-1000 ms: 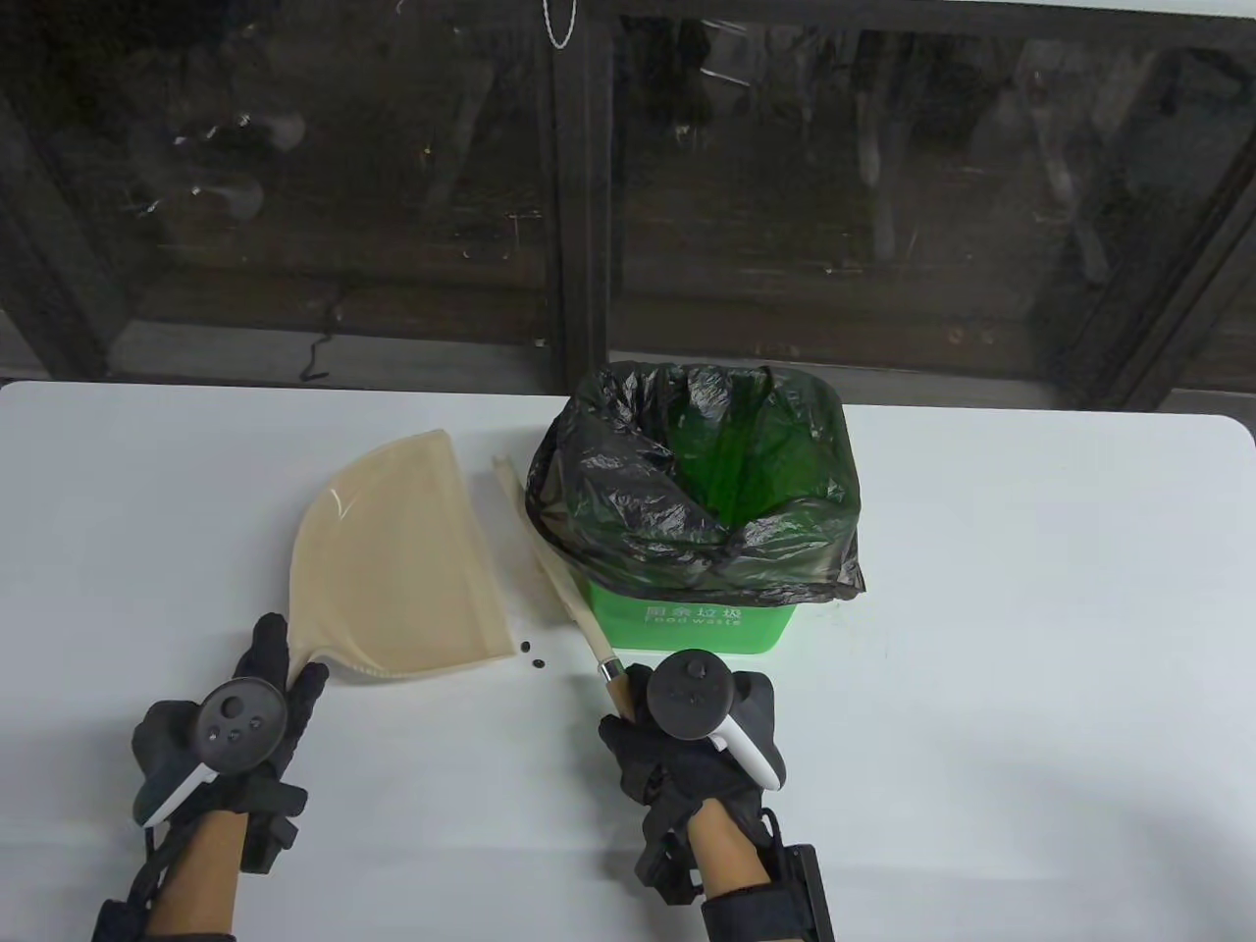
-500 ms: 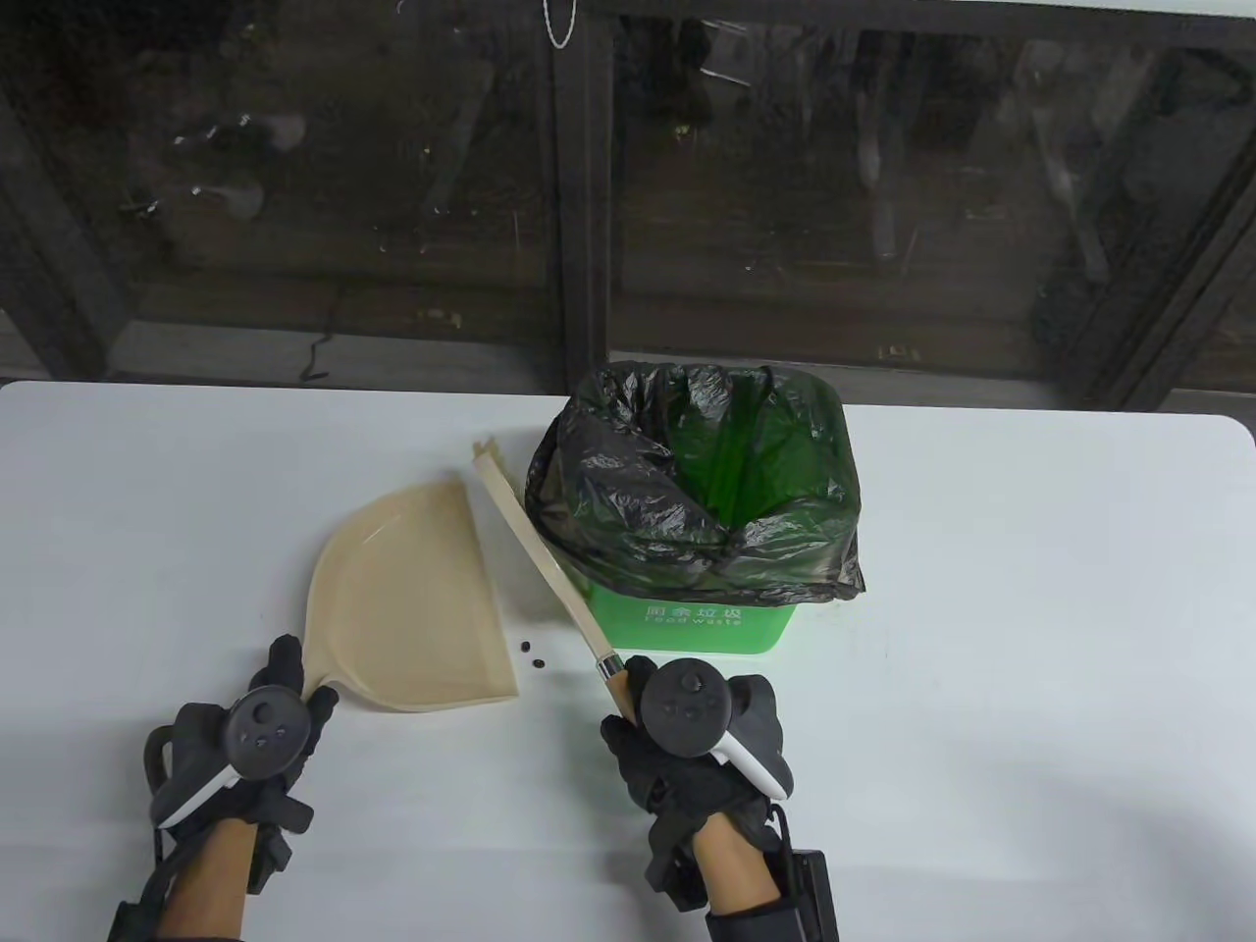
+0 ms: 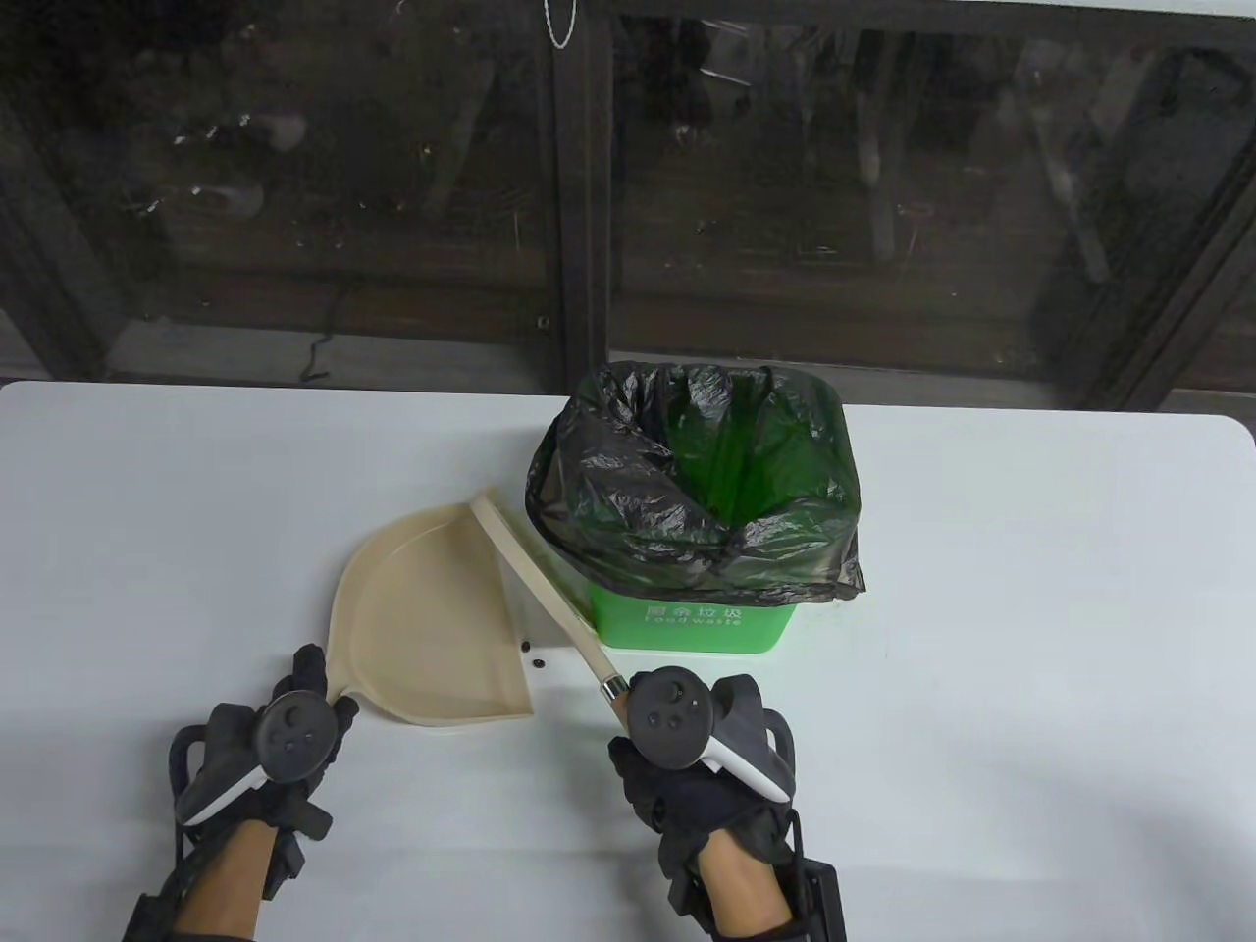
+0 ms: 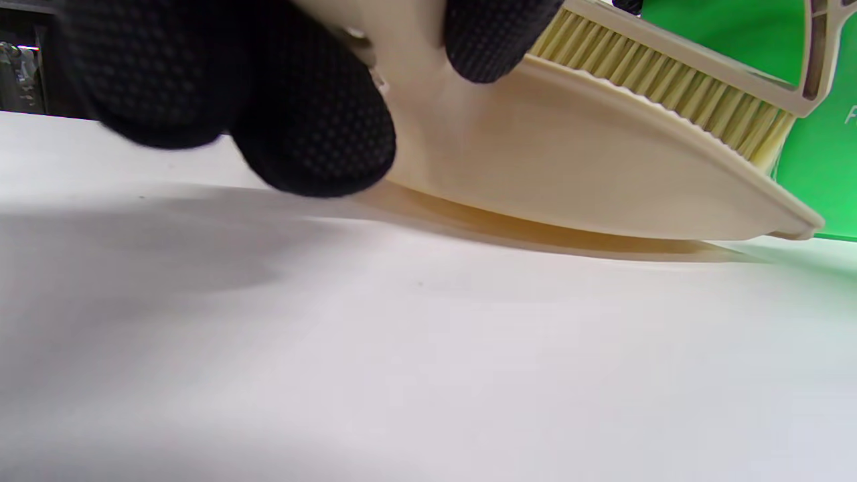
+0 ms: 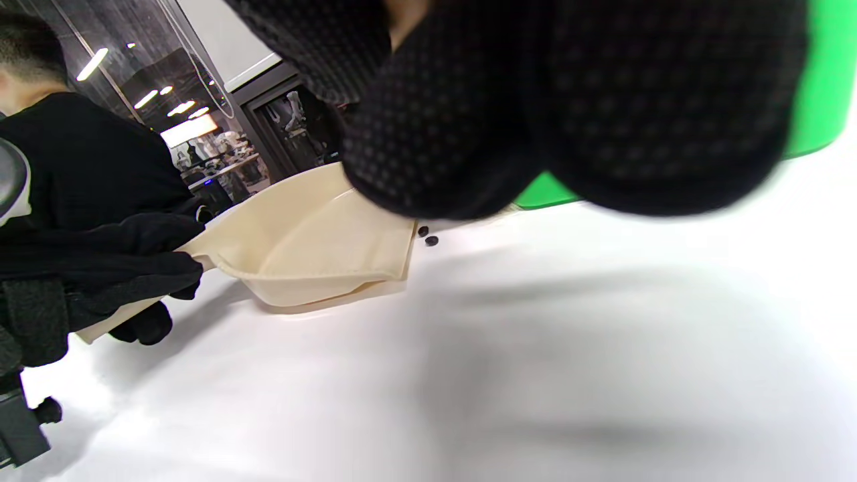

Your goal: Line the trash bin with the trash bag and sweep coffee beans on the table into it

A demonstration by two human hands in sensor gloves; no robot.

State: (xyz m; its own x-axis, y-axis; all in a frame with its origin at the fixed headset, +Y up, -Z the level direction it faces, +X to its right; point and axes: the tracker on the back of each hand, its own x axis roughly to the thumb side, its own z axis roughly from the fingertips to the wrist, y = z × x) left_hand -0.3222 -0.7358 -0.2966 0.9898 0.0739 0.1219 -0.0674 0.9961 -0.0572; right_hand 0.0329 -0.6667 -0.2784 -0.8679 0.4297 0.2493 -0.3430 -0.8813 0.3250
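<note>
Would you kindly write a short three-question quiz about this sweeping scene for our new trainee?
1. True or false: the trash bin already has the trash bag over its rim.
2. How many coffee beans lie on the table?
3. The left hand holds: A) the brush B) the dustpan C) nothing.

Key: 1. True. 2. Two, between dustpan and brush. 3. B; the right hand grips the brush.
</note>
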